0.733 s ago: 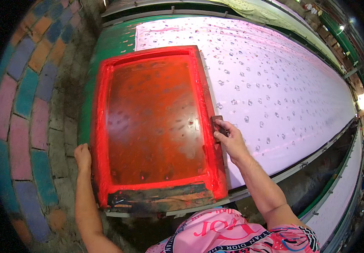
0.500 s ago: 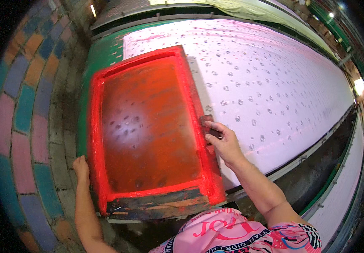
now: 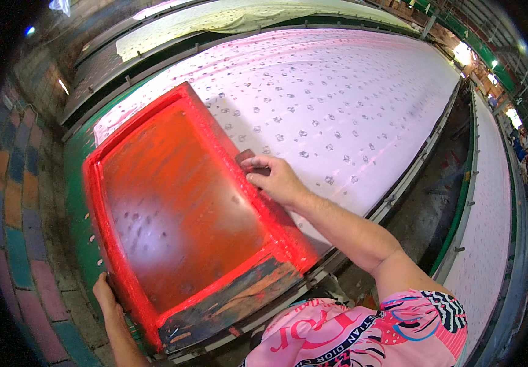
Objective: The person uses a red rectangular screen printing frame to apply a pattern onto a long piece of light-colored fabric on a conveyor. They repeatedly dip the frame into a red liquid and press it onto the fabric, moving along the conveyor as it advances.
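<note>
A screen-printing frame (image 3: 238, 177) with a glossy red border and an orange-red mesh (image 3: 175, 177) lies in front of me over the near left end of a white cloth (image 3: 362, 92) printed with small dark motifs. My right hand (image 3: 274, 178) is closed on a brown block-shaped grip (image 3: 245, 156) on the frame's right side. At the near left side, my left hand (image 3: 106, 295) has its fingers curled at the frame's outer edge; its fingertips are partly hidden. A dark, worn strip (image 3: 233, 300) covers the near end of the frame. Whether the frame touches the cloth everywhere, I cannot tell.
The green tabletop (image 3: 80, 202) shows left of the frame. Beyond it runs a floor of coloured bricks (image 3: 22, 244). Another long table with pale cloth (image 3: 487, 202) stands to the right across a dark gap (image 3: 423, 208). Yellowish cloth (image 3: 215, 27) covers a table at the back.
The whole view has turned, so the frame, cloth and brick floor sit further left and look more slanted. Both hands stay at the frame's sides.
</note>
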